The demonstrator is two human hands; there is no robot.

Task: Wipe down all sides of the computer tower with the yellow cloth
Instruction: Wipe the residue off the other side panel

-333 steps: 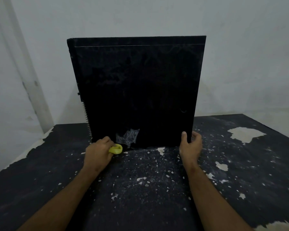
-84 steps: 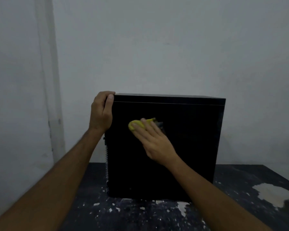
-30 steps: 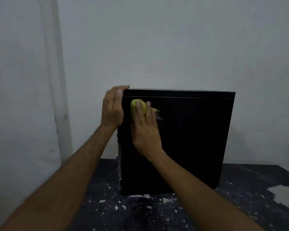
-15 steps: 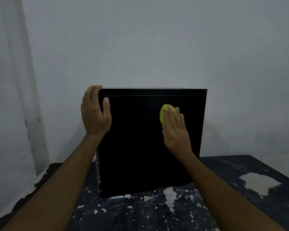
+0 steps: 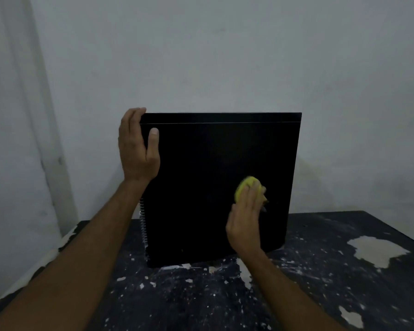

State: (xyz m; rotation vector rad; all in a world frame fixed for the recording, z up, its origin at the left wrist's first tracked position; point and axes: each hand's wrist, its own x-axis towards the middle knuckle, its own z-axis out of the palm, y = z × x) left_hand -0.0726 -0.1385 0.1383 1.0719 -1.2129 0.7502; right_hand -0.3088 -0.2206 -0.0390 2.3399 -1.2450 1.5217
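The black computer tower (image 5: 208, 177) stands upright on the table, its broad side panel facing me. My left hand (image 5: 136, 146) grips the tower's top left corner, fingers over the top edge and thumb on the panel. My right hand (image 5: 245, 216) presses the bunched yellow cloth (image 5: 245, 188) flat against the lower right of the panel with straight fingers. Most of the cloth is hidden under those fingers. The hand and cloth are slightly blurred.
The tower rests on a dark table (image 5: 320, 283) with flaked white patches; its left edge (image 5: 46, 256) is worn. A pale wall (image 5: 225, 56) rises close behind, with a vertical ridge (image 5: 41, 115) at the left.
My right hand has slid the cloth from the upper middle of the panel down to its lower right. My left hand keeps its grip on the top left corner.
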